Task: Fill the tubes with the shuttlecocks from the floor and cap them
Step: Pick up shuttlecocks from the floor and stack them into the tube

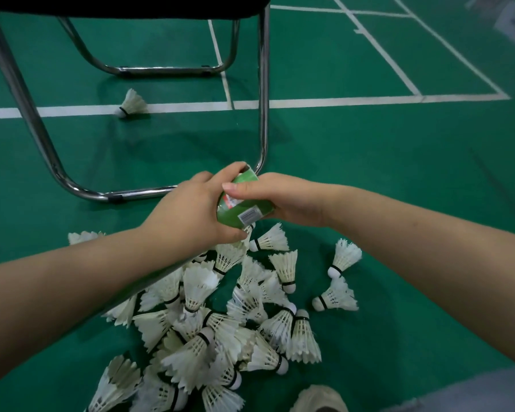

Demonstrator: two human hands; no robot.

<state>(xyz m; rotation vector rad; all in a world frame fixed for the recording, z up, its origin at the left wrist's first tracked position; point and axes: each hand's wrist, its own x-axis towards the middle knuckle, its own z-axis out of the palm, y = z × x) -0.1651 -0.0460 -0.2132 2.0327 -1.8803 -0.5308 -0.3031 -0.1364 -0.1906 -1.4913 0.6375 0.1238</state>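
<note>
green tube [249,207] held tilted over the floor [399,173], left grip [191,209] curled round its left side, right grip [283,200] curled round its right side, heap of white shuttlecocks [220,322] on the floor just below, chrome chair frame [263,84] behind

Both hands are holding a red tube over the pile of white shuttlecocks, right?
Not quite: the tube is green, not red. The head view shows the left hand and the right hand both holding it over the pile of white shuttlecocks.
</note>
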